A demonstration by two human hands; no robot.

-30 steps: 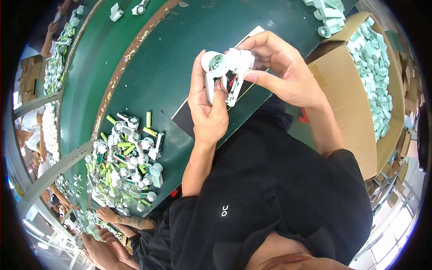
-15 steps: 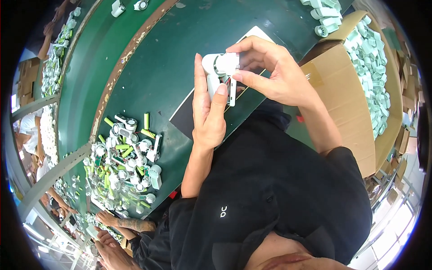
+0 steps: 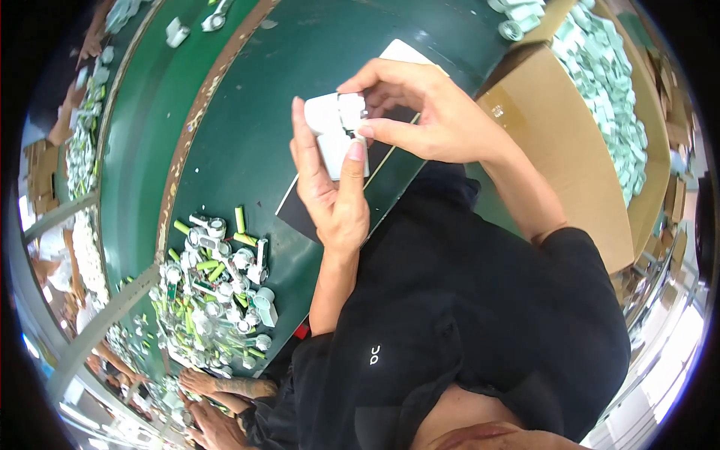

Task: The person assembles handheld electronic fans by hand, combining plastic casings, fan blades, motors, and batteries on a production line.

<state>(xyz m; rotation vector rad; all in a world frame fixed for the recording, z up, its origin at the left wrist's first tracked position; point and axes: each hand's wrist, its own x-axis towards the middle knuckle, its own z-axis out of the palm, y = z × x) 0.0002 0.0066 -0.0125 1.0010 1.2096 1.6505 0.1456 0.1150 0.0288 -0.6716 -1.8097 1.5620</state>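
Observation:
A white plastic housing [image 3: 322, 116] with a rounded head and a flat handle stands in my left hand [image 3: 334, 199], the fingers behind it and the thumb along its handle. My right hand [image 3: 442, 116] pinches a white round part [image 3: 350, 111] at the right side of the head, thumb below and fingers above. The part sits in or against the housing; the glare hides where they join. Both hands are above a dark mat [image 3: 300, 214] with a pale edge, lying on the green table [image 3: 247, 135].
To the left lies a heap of white device parts and green cylindrical cells [image 3: 214, 292]. A cardboard box [image 3: 555, 142] of pale green shells [image 3: 600, 97] stands at the right. Beyond a worn rim runs a green belt [image 3: 139, 150]. A co-worker's hands [image 3: 210, 420] are at lower left.
The housing has turned, so its smooth handle face shows and the red wires seen before are out of sight. The right hand keeps its pinch. The whole view has shifted slightly.

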